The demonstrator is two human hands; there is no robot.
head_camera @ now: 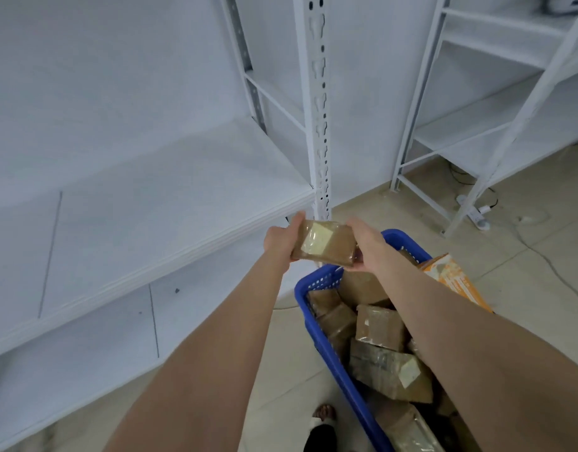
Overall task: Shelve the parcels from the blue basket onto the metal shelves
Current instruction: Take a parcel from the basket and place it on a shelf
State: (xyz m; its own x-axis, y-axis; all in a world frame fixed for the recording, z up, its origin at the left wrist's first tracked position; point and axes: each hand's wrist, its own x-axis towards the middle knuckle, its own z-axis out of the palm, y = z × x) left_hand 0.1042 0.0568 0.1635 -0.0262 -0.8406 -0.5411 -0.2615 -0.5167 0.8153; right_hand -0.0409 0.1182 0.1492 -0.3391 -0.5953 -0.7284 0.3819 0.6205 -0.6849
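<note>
Small flat brown parcel (325, 244), wrapped in shiny clear tape, pale label on top. Gripped at one end by left hand (280, 240), at the other by right hand (368, 245), fingers curled round it. Up in the air over basket (393, 237), near shelf (183, 207) corner. More brown parcels (380, 327) down in basket.

A taped brown parcel (323, 244), pale label up, is held above the parcel-filled blue basket (317, 280), beside the white metal shelf (157, 220).

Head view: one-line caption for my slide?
The left hand and right hand hold a taped brown parcel by the blue basket, before a white metal shelf.
</note>
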